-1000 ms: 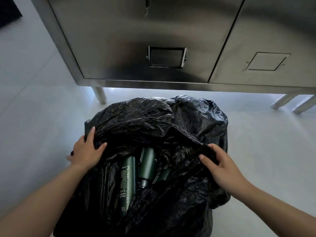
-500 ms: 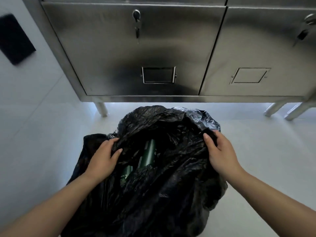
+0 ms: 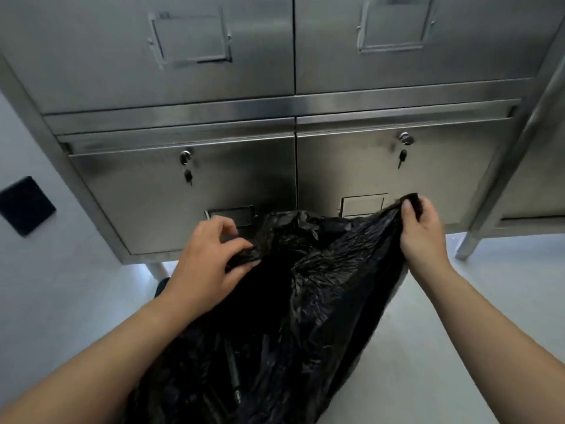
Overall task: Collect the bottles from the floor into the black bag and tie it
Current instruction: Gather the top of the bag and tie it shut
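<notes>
Hands had lifted and spread the black bag (image 3: 305,301)'s mouth: right hand (image 3: 423,232) pinched 1 corner, left hand (image 3: 208,258) clutched the opposite edge; bottles (image 3: 234,371) sat below, so tying looked imminent.

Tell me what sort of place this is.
Probably a storage or utility room: a steel cabinet with keyed locks on its doors, standing on short legs over a bare pale floor.

ahead of you stands a stainless steel cabinet (image 3: 293,102) on short legs, its two lower doors each fitted with a lock: the left lock (image 3: 185,157) and right lock (image 3: 406,138) each seem to have a key hanging. a dark square plate (image 3: 26,205) sits on the left wall, above the pale floor (image 3: 458,301).
</notes>
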Demonstrator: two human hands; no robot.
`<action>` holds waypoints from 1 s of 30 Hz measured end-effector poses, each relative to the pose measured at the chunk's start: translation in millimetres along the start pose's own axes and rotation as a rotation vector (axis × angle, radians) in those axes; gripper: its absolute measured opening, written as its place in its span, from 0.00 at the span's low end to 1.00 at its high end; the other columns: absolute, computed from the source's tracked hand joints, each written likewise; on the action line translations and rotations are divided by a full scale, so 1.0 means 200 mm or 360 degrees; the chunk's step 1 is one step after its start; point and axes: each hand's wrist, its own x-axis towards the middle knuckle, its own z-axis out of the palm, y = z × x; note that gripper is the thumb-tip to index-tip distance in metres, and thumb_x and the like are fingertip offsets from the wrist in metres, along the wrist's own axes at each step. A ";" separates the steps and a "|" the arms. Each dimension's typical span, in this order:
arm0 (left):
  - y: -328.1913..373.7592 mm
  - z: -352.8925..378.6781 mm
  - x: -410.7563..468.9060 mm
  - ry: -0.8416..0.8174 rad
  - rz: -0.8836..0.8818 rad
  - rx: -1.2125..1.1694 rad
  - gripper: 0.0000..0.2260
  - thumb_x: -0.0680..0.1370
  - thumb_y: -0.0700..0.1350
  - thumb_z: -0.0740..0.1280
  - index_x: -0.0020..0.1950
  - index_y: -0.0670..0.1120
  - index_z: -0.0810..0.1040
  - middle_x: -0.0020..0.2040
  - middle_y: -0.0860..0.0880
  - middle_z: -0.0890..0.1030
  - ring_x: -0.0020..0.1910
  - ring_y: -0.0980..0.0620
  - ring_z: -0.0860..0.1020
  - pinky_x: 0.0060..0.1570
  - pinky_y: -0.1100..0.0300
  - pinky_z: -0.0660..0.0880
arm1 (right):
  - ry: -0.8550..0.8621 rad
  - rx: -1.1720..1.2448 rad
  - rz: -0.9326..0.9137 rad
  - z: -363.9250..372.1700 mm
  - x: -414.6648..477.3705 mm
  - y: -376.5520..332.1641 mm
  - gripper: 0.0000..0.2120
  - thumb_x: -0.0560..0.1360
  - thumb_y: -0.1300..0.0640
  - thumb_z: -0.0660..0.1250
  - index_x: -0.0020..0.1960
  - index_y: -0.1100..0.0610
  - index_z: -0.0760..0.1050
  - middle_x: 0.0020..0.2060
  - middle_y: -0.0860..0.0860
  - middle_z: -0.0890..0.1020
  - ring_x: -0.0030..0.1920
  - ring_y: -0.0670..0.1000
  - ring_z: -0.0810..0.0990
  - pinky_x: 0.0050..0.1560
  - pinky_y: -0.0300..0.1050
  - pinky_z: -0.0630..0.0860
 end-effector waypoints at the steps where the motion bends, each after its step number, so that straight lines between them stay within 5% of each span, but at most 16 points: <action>1: 0.05 0.02 0.04 -0.0006 0.0051 -0.0055 0.12 0.70 0.51 0.70 0.46 0.43 0.81 0.52 0.43 0.77 0.52 0.45 0.75 0.57 0.62 0.66 | -0.0034 0.0071 -0.0029 -0.01 0.03 -0.04 0.07 0.80 0.56 0.57 0.54 0.57 0.72 0.43 0.46 0.77 0.45 0.45 0.74 0.45 0.33 0.69; 3: 0.13 0.08 0.08 -0.0057 -0.0007 -0.0271 0.14 0.73 0.55 0.67 0.48 0.46 0.78 0.54 0.47 0.79 0.56 0.50 0.76 0.59 0.66 0.65 | -0.0222 0.0235 -0.0028 0.01 0.03 -0.08 0.06 0.80 0.59 0.57 0.50 0.55 0.73 0.39 0.44 0.76 0.40 0.40 0.75 0.40 0.27 0.69; 7: 0.16 0.26 0.02 0.0016 -0.0476 -0.0698 0.11 0.72 0.60 0.65 0.50 0.60 0.65 0.42 0.58 0.79 0.44 0.58 0.78 0.44 0.60 0.74 | -0.0634 0.0321 0.0083 0.11 -0.13 0.03 0.09 0.79 0.60 0.58 0.49 0.52 0.76 0.40 0.45 0.80 0.41 0.39 0.78 0.45 0.30 0.72; 11: 0.13 0.41 -0.10 0.0073 -0.0528 -0.0951 0.20 0.77 0.52 0.63 0.63 0.73 0.62 0.52 0.66 0.73 0.55 0.71 0.70 0.49 0.83 0.61 | -0.0558 0.0393 0.0230 0.13 -0.30 0.22 0.09 0.79 0.60 0.60 0.48 0.53 0.79 0.43 0.49 0.83 0.45 0.45 0.81 0.47 0.36 0.75; 17: 0.12 0.45 -0.24 -0.0571 -0.0261 -0.0882 0.15 0.76 0.40 0.62 0.46 0.62 0.78 0.59 0.59 0.67 0.59 0.73 0.63 0.53 0.83 0.56 | -0.0588 0.0559 0.0399 0.12 -0.39 0.24 0.08 0.78 0.63 0.60 0.46 0.57 0.78 0.39 0.51 0.82 0.41 0.50 0.80 0.47 0.44 0.75; 21: 0.12 0.46 -0.27 -0.0465 -0.0504 -0.1059 0.03 0.73 0.51 0.69 0.45 0.58 0.79 0.55 0.56 0.72 0.56 0.68 0.69 0.59 0.75 0.61 | -0.0581 0.0571 0.0366 0.18 -0.41 0.21 0.09 0.77 0.63 0.60 0.44 0.56 0.78 0.40 0.53 0.82 0.42 0.52 0.79 0.49 0.46 0.75; 23: 0.11 0.48 -0.29 -0.0459 -0.0522 -0.1055 0.09 0.68 0.57 0.73 0.46 0.61 0.78 0.55 0.57 0.71 0.58 0.68 0.69 0.58 0.79 0.60 | -0.0551 0.0635 0.0382 0.20 -0.40 0.20 0.11 0.77 0.63 0.60 0.42 0.53 0.78 0.41 0.54 0.82 0.43 0.53 0.79 0.51 0.49 0.75; 30: 0.14 0.54 -0.29 -0.0427 -0.0549 -0.1062 0.08 0.68 0.51 0.74 0.40 0.61 0.77 0.52 0.55 0.75 0.54 0.65 0.73 0.53 0.81 0.60 | -0.0594 0.0496 0.0343 0.14 -0.38 0.26 0.14 0.77 0.64 0.60 0.45 0.47 0.79 0.44 0.54 0.82 0.46 0.54 0.80 0.51 0.48 0.76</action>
